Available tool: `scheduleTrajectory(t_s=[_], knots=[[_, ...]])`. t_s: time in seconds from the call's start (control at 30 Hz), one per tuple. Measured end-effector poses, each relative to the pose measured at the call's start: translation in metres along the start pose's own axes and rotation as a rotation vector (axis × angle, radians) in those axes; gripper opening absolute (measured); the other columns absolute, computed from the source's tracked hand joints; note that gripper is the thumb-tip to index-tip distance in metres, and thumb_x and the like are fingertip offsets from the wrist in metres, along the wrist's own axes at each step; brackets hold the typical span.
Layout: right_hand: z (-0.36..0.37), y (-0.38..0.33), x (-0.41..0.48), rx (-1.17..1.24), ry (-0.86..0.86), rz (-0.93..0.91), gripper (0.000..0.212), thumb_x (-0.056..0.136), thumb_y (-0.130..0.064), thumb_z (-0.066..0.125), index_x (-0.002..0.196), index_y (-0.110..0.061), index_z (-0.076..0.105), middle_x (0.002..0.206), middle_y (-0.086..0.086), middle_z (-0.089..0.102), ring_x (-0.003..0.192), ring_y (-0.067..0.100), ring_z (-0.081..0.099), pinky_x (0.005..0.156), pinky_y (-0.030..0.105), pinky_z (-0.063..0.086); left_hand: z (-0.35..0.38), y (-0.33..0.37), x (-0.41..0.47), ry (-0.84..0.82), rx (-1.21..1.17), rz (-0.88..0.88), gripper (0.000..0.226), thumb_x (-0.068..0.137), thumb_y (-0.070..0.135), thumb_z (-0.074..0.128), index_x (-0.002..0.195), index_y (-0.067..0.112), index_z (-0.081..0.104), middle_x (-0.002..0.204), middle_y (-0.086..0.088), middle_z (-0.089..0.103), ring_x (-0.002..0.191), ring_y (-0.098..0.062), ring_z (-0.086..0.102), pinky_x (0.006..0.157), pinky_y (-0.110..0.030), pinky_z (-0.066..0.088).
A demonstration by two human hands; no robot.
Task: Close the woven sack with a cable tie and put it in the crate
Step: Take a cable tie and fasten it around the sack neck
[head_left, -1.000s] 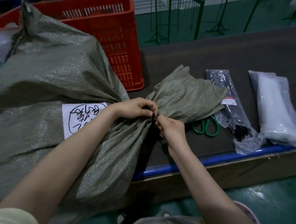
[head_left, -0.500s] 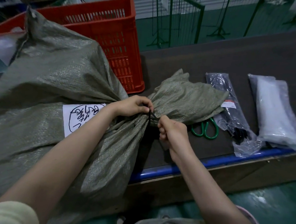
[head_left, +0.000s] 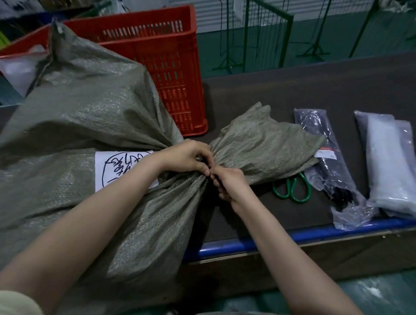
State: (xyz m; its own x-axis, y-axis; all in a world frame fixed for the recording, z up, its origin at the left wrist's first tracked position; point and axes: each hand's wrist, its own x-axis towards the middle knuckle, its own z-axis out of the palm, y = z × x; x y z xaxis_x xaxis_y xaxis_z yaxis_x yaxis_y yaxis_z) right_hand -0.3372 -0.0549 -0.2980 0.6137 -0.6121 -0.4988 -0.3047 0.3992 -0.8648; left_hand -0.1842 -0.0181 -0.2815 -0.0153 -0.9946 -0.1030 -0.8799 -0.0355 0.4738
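A big grey-green woven sack (head_left: 83, 131) lies on the dark table, a white handwritten label (head_left: 115, 167) on its side. Its neck is bunched tight and the loose mouth (head_left: 263, 145) fans out to the right. My left hand (head_left: 187, 156) clamps the bunched neck from above. My right hand (head_left: 229, 182) is closed just right of it, fingertips touching the left thumb at the neck. The black cable tie is almost wholly hidden between the two hands. The red slotted crate (head_left: 159, 58) stands behind the sack.
Green-handled scissors (head_left: 293, 189) lie partly under the sack's mouth. A bag of black cable ties (head_left: 327, 158) and a bag of white ones (head_left: 394, 167) lie to the right. A blue rail (head_left: 270, 242) edges the table's front. Green wire racks stand behind.
My right hand, which had pulled down and away from the neck, has come back up against my left hand. The black tie that showed between the hands is now covered.
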Motion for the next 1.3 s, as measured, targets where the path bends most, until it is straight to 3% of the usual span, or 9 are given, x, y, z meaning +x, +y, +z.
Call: scheduleTrajectory(t_s=[0.07, 0.13, 0.3, 0.53, 0.67, 0.9, 1.03, 1.13, 1.3], knots=[[0.001, -0.002, -0.001, 0.057, 0.004, -0.025, 0.035, 0.086, -0.02, 0.052, 0.052, -0.019, 0.048, 0.046, -0.005, 0.039, 0.022, 0.001, 0.027, 0.031, 0.011, 0.019, -0.002, 0.002, -0.001, 0.045, 0.037, 0.014, 0.018, 0.072, 0.017, 0.075, 0.089, 0.01, 0.073, 0.093, -0.008, 0.068, 0.085, -0.016, 0.061, 0.081, -0.038, 0.049], [0.0, -0.004, -0.004, 0.089, -0.004, -0.041, 0.035, 0.086, -0.017, 0.05, 0.051, -0.018, 0.048, 0.035, -0.009, 0.038, 0.022, 0.002, 0.025, 0.03, 0.01, 0.018, -0.006, 0.003, -0.002, 0.083, 0.076, 0.036, 0.018, 0.073, 0.021, 0.075, 0.089, 0.013, 0.074, 0.097, -0.007, 0.07, 0.091, -0.021, 0.062, 0.08, -0.037, 0.05], [-0.002, -0.004, -0.009, 0.115, -0.015, -0.057, 0.035, 0.085, -0.015, 0.05, 0.05, -0.017, 0.047, 0.027, -0.009, 0.033, 0.023, 0.002, 0.022, 0.031, 0.011, 0.016, -0.009, -0.001, -0.002, 0.142, 0.074, -0.007, 0.018, 0.072, 0.02, 0.075, 0.09, 0.016, 0.076, 0.11, -0.005, 0.065, 0.095, -0.008, 0.052, 0.091, -0.036, 0.048], [-0.008, -0.001, -0.021, 0.063, 0.001, -0.064, 0.034, 0.085, -0.021, 0.051, 0.05, -0.019, 0.048, 0.031, -0.009, 0.036, 0.028, 0.002, 0.026, 0.035, 0.014, 0.019, -0.005, -0.007, 0.002, 0.127, 0.103, -0.053, 0.017, 0.07, 0.022, 0.077, 0.087, 0.018, 0.077, 0.105, -0.003, 0.067, 0.095, -0.013, 0.056, 0.087, -0.045, 0.049], [-0.011, -0.004, -0.029, 0.061, 0.0, -0.067, 0.034, 0.084, -0.019, 0.052, 0.05, -0.019, 0.049, 0.03, -0.009, 0.037, 0.027, 0.002, 0.028, 0.035, 0.014, 0.02, -0.005, -0.006, 0.004, 0.122, 0.16, -0.097, 0.019, 0.071, 0.024, 0.076, 0.089, 0.02, 0.076, 0.109, -0.001, 0.067, 0.103, -0.017, 0.057, 0.089, -0.038, 0.047], [-0.017, -0.004, -0.037, -0.002, -0.02, -0.083, 0.035, 0.084, -0.018, 0.052, 0.05, -0.014, 0.048, 0.04, -0.004, 0.037, 0.026, 0.004, 0.028, 0.031, 0.012, 0.017, -0.004, -0.004, 0.003, 0.096, 0.221, -0.144, 0.02, 0.072, 0.029, 0.075, 0.092, 0.026, 0.075, 0.11, 0.002, 0.063, 0.095, -0.011, 0.057, 0.082, -0.033, 0.045], [-0.016, -0.009, -0.027, -0.23, -0.11, 0.061, 0.032, 0.084, -0.032, 0.049, 0.059, -0.014, 0.057, 0.051, 0.002, 0.049, 0.035, 0.01, 0.034, 0.038, 0.016, 0.022, -0.004, -0.005, 0.002, 0.035, 0.163, -0.146, 0.022, 0.073, 0.024, 0.075, 0.095, 0.023, 0.074, 0.108, 0.0, 0.062, 0.086, -0.008, 0.056, 0.081, -0.028, 0.046], [-0.006, -0.013, -0.011, -0.245, -0.073, 0.043, 0.028, 0.083, -0.037, 0.053, 0.066, -0.015, 0.059, 0.055, 0.0, 0.049, 0.031, 0.008, 0.036, 0.037, 0.016, 0.022, -0.005, -0.006, 0.003, 0.029, 0.089, -0.141, 0.023, 0.071, 0.018, 0.076, 0.095, 0.018, 0.075, 0.107, -0.004, 0.063, 0.078, 0.001, 0.052, 0.078, -0.017, 0.042], [0.005, -0.015, 0.002, -0.157, -0.007, -0.039, 0.03, 0.083, -0.019, 0.059, 0.054, -0.015, 0.052, 0.05, 0.0, 0.044, 0.029, 0.008, 0.038, 0.037, 0.02, 0.023, -0.006, -0.003, 0.005, 0.038, 0.135, -0.165, 0.02, 0.069, 0.018, 0.077, 0.089, 0.018, 0.076, 0.1, -0.002, 0.062, 0.087, -0.009, 0.053, 0.084, -0.031, 0.046]])
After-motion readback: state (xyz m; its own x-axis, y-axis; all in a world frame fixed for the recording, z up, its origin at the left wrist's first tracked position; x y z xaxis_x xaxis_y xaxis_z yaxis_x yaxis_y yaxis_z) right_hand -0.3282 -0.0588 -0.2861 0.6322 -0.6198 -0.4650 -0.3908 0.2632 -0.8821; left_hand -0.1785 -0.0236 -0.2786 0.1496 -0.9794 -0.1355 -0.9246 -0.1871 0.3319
